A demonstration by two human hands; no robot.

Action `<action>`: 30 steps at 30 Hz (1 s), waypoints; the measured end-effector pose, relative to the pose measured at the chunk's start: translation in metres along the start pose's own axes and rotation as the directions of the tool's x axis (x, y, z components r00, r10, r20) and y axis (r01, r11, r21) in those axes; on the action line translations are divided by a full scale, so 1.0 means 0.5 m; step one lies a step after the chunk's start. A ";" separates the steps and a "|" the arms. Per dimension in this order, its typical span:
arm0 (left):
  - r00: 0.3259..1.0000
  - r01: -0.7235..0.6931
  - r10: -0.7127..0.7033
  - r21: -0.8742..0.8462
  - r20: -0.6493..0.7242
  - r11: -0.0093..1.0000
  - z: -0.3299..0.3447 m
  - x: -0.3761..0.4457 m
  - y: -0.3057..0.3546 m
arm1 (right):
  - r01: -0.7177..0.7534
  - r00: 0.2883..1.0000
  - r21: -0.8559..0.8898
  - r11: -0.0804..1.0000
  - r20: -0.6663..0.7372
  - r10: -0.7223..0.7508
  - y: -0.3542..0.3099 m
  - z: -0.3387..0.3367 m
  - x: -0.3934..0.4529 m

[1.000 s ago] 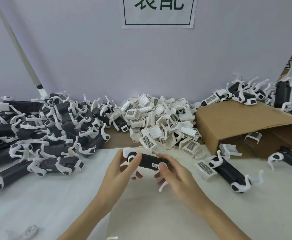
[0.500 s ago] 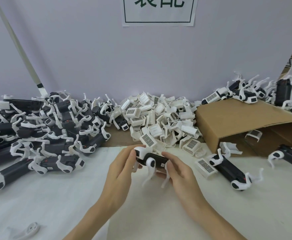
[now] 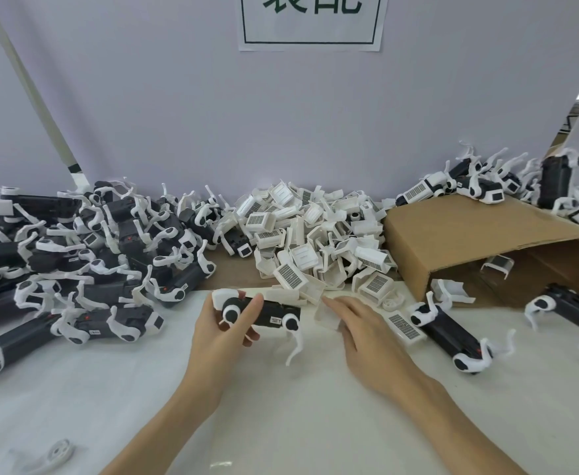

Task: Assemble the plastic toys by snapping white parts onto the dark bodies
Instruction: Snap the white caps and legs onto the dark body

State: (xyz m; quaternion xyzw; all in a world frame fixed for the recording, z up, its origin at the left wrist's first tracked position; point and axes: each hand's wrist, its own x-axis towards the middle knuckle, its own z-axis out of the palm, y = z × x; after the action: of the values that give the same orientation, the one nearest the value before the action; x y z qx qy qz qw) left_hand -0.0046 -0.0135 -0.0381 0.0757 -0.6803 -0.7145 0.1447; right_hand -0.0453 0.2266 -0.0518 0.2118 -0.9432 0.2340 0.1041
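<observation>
My left hand (image 3: 219, 334) grips a dark toy body (image 3: 274, 315) by its left end, holding it level just above the white table cover. The body has white legs at both ends, and one leg hangs down on its right. My right hand (image 3: 366, 330) is off the toy and reaches forward with straight fingers that rest on a loose white part (image 3: 325, 317) at the near edge of the pile of white parts (image 3: 315, 234). The thumb is hidden.
A big heap of dark bodies with white legs (image 3: 75, 241) fills the left side. A cardboard box (image 3: 469, 234) lies on its side at the right with toys on top (image 3: 469, 186). Two more toys (image 3: 449, 332) (image 3: 569, 306) lie before it. A loose white piece (image 3: 58, 452) sits near left.
My right hand has let go of the toy and moved right and forward onto a white part. My left hand alone now holds the toy, shifted slightly left.
</observation>
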 end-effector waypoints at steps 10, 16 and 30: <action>1.000 -0.006 0.005 0.029 0.030 1.000 0.005 -0.004 -0.002 | -0.095 0.994 0.142 0.985 -0.039 0.101 -0.008 0.004 -0.011; 0.999 -0.020 0.018 0.052 0.046 0.998 0.004 -0.006 -0.001 | -0.189 0.954 0.645 0.740 -0.058 0.295 -0.023 -0.006 -0.006; 0.969 -0.168 0.135 0.146 0.208 0.975 0.025 -0.035 0.013 | -0.093 0.978 0.954 0.284 0.034 0.206 -0.079 -0.032 -0.021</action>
State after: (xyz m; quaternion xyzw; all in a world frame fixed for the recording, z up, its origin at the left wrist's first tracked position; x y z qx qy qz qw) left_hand 0.0087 0.0037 -0.0326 -0.0362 -0.7511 -0.6473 0.1242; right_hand -0.0167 0.2063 -0.0250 0.1318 -0.6310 0.7643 -0.0189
